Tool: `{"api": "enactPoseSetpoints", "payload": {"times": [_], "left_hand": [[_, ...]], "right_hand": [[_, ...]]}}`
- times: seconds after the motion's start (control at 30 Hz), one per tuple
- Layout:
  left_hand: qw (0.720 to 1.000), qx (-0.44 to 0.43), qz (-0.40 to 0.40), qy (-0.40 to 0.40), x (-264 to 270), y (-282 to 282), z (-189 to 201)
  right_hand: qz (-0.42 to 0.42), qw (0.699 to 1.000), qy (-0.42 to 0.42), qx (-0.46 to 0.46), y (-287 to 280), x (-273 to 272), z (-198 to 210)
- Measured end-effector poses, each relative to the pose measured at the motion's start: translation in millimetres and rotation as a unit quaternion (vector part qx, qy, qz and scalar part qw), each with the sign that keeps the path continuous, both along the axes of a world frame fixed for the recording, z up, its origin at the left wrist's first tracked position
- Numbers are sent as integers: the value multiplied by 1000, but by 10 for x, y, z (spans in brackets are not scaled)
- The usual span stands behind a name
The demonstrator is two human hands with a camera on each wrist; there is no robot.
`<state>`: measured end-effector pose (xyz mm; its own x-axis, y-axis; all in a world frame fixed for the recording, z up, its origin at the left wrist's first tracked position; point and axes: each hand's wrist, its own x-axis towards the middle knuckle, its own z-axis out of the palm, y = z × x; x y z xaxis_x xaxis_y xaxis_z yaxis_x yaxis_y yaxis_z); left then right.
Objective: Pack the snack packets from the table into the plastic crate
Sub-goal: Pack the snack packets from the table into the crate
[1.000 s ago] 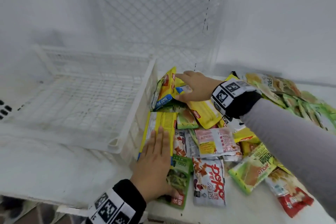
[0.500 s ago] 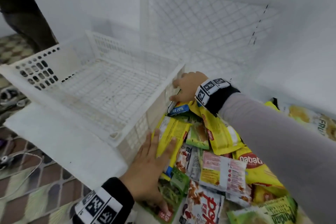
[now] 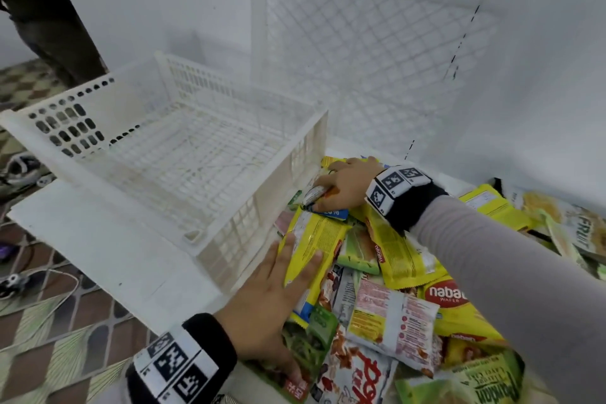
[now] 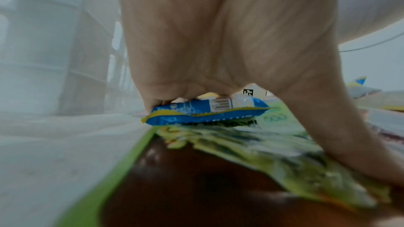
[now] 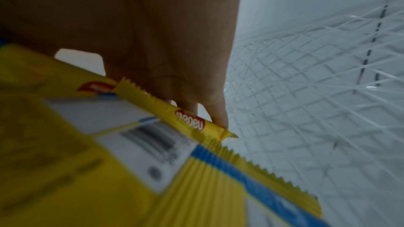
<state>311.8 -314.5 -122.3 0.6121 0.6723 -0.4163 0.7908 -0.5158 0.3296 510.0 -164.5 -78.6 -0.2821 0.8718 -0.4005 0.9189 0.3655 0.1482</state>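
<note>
From my remote seat, the white plastic crate (image 3: 183,154) sits on the left of the worktop (image 3: 108,259), tipped up toward the camera and holding no packets that I can see. Just beside its near corner, my left hand (image 3: 269,302) lies flat on the heap of snack packets (image 3: 377,302), fingers straight and spread across a yellow packet (image 3: 311,239) with a blue end, thumb on the green packet (image 3: 308,341) under the palm; nothing is pinched. Further right, against the crate's side wall, my right hand (image 3: 347,187) bears down on more yellow wrappers. The right wrist view shows its fingers reaching over a yellow Nabati wafer packet (image 5: 192,122), but the blur leaves me unable to tell whether they pinch it or merely press. A second white crate (image 3: 377,52) leans on end against the wall behind.

As I judge it, no packet is in the crate yet. The risks: glossy wrappers sliding apart under a flat press, so a scooped stack sheds pieces off the worktop's near edge; the light, tilted crate skidding left if the pile is shoved against its wall; and wafers cracking under too firm a squeeze.
</note>
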Motion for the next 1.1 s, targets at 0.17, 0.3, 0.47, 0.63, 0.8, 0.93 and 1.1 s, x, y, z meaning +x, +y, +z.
{"api": "enactPoseSetpoints", "payload": {"times": [0.17, 0.3, 0.47, 0.63, 0.8, 0.93, 1.1], "left_hand": [[1000, 19, -20, 3, 84, -56, -26], [999, 24, -36, 1, 111, -73, -42], [999, 21, -41, 2, 120, -95, -21], [1000, 16, -24, 3, 103, -90, 84], [985, 11, 123, -120, 126, 156, 343], [973, 36, 195, -118, 385, 514, 399], [979, 42, 193, -40, 641, 798, 262]], "right_hand": [[-5, 1000, 3, -23, -118, 135, -7], [-13, 999, 3, -30, -191, 187, 1], [-19, 999, 0, -50, -238, 217, 22], [-33, 996, 23, -79, -224, 210, 115], [-38, 995, 87, -43, -129, 73, 266], [-22, 998, 55, -33, 12, -106, 355], [-42, 999, 8, -29, 105, -175, 134]]}}
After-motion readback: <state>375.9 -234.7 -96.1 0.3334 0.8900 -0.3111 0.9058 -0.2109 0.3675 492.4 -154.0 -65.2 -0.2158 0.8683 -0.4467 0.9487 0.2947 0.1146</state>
